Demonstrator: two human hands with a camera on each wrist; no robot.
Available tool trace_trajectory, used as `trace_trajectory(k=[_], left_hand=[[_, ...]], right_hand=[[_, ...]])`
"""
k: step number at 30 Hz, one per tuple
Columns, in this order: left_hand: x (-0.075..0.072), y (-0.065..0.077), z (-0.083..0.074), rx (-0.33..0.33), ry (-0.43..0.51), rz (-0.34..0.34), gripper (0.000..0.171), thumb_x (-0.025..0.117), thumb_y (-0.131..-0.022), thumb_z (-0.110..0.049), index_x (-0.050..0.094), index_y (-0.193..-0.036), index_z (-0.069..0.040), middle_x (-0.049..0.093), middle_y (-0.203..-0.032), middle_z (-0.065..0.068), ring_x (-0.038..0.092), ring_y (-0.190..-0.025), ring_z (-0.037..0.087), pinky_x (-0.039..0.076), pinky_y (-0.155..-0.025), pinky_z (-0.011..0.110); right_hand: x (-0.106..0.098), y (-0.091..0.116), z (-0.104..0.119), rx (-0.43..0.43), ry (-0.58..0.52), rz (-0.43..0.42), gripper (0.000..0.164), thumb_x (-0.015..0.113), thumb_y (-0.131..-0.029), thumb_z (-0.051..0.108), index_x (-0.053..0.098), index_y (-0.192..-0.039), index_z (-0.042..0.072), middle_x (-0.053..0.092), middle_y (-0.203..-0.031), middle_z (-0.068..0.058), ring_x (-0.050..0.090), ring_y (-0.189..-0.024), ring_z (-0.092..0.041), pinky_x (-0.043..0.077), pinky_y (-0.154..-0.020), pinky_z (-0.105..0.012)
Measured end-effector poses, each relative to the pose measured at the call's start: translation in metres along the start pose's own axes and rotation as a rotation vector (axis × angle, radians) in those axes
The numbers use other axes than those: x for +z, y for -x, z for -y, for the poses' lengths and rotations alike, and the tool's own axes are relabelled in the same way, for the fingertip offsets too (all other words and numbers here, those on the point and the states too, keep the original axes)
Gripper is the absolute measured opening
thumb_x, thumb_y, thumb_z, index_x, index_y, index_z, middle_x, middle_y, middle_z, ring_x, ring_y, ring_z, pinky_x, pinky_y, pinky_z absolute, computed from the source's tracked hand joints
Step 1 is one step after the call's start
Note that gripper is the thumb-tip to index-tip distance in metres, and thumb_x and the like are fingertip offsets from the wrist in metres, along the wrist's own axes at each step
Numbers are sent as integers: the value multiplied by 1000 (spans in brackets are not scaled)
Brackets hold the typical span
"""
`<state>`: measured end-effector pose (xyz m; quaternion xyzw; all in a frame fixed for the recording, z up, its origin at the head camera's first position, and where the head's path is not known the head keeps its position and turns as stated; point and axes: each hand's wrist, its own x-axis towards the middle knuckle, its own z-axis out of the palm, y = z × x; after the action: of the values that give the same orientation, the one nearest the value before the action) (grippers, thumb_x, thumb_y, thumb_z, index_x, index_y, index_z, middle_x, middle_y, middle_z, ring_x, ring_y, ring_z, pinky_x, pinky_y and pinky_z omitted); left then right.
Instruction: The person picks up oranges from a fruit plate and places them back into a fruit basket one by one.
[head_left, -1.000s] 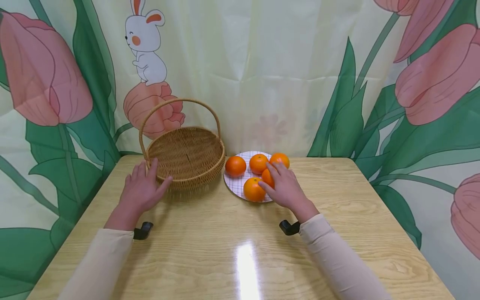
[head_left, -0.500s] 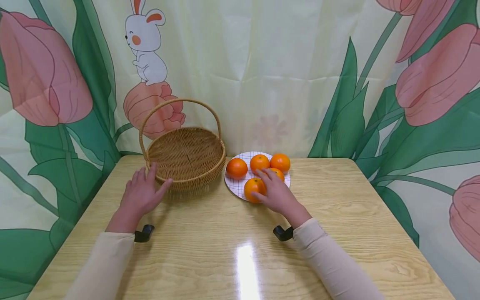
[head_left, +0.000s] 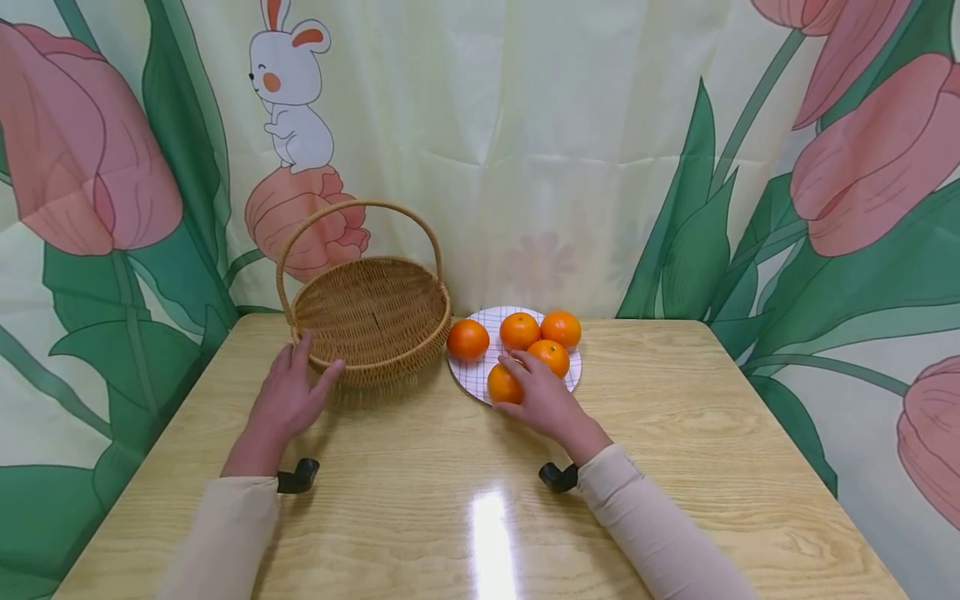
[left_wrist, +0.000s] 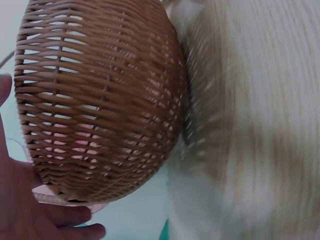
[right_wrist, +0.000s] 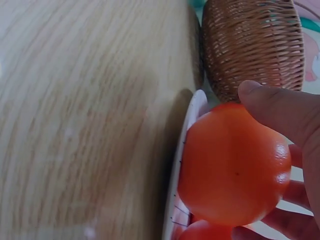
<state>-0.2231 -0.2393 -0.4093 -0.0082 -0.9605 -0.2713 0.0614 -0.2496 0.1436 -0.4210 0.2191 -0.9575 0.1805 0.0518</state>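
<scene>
A wicker basket (head_left: pixel 375 304) with a tall arched handle stands at the back left of the table, nothing inside it. Against its left rim rests my left hand (head_left: pixel 287 404), fingers loosely extended and thumb apart; the left wrist view has the woven side (left_wrist: pixel 100 100) beside these fingers. On a round white checked plate (head_left: pixel 471 373) lie several oranges. My right hand (head_left: pixel 549 406) curls round the front orange (head_left: pixel 501 384), fingers over its far side and thumb across its near side. In the right wrist view this orange (right_wrist: pixel 232 165) sits low over the plate's edge (right_wrist: pixel 172 200).
Behind the held orange are others: one at left (head_left: pixel 468 340), one at back right (head_left: pixel 561 329). A curtain (head_left: pixel 480 167) printed with tulips and a rabbit hangs behind the wooden table (head_left: pixel 405 483). Black wrist-camera mounts (head_left: pixel 298 476) sit on both wrists.
My right hand has moved left and nearer, from above the right-hand oranges to the front one, uncovering the orange behind it. My left hand has stayed at the basket's rim.
</scene>
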Motion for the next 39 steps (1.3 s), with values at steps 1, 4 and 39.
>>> trace_trajectory(k=[1, 4, 39], left_hand=[[2, 0, 1, -3, 21, -6, 87, 29, -96, -64, 3, -156, -7, 9, -153, 38, 17, -138, 57, 23, -106, 71], [9, -1, 3, -23, 102, -28, 84, 30, -97, -63, 2, -156, -10, 5, -156, 34, 18, -138, 58, 25, -104, 72], [42, -8, -9, -106, 525, -342, 57, 44, -102, -35, 25, -152, -17, 22, -157, 17, 23, -144, 40, 23, -111, 62]], right_hand=[[1, 0, 0, 3, 3, 6, 78, 77, -80, 41, 44, -146, 17, 41, -149, -11, 44, -132, -33, 41, -107, -49], [2, 0, 2, 15, 10, 17, 76, 77, -80, 39, 44, -146, 18, 39, -150, -12, 44, -132, -35, 42, -106, -52], [-11, -25, 29, -103, -52, -229, 64, 75, -83, 36, 50, -141, 21, 45, -143, -14, 54, -122, -36, 48, -99, -50]])
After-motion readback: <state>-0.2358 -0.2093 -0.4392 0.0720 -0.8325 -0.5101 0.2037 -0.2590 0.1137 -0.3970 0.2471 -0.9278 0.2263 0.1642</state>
